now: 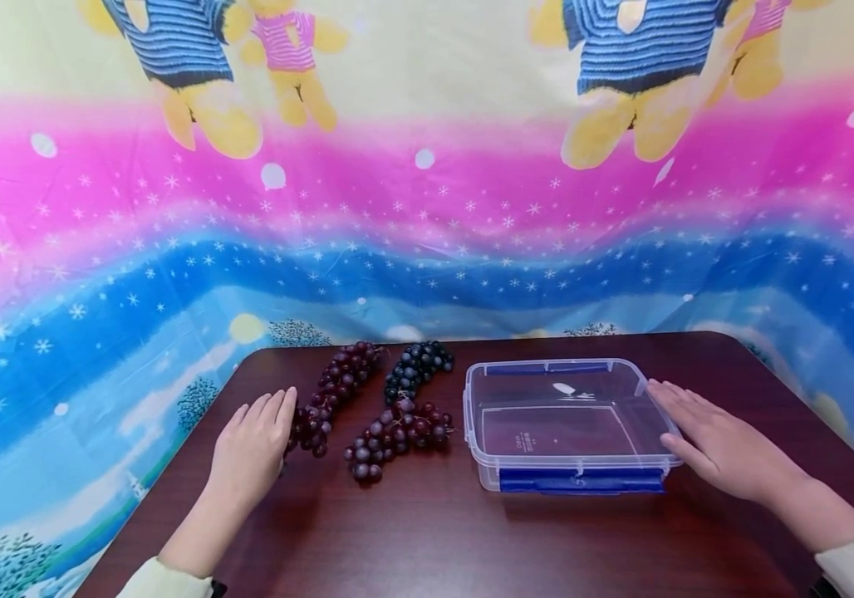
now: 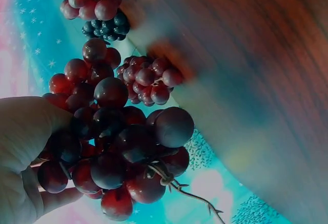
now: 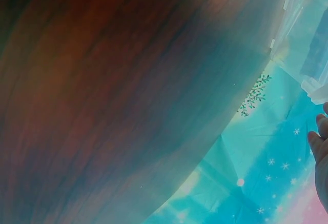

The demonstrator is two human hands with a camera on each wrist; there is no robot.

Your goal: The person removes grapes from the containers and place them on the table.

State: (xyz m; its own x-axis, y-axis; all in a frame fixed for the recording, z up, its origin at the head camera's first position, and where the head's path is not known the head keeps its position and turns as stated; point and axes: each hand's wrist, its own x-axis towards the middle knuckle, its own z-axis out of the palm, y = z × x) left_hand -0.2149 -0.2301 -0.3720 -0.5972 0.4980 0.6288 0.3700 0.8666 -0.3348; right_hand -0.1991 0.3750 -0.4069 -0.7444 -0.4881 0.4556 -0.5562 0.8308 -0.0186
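Observation:
My left hand holds a bunch of dark red grapes at the table's left side, its fingers partly hidden behind the fruit in the left wrist view. A twiggy stem hangs off this bunch. Just beyond lies another red bunch, with a blue-black bunch to its right and a purple-red bunch nearer me. On the right, my right hand rests its extended fingers against the right side of a clear plastic food container with blue latches. Only those fingertips show at the right wrist view's edge.
The dark reddish-brown wooden table has rounded far corners. Behind and beside it hangs a colourful cloth with bears and snowflakes. The container stands right of the grapes, with a strip of bare tabletop between them.

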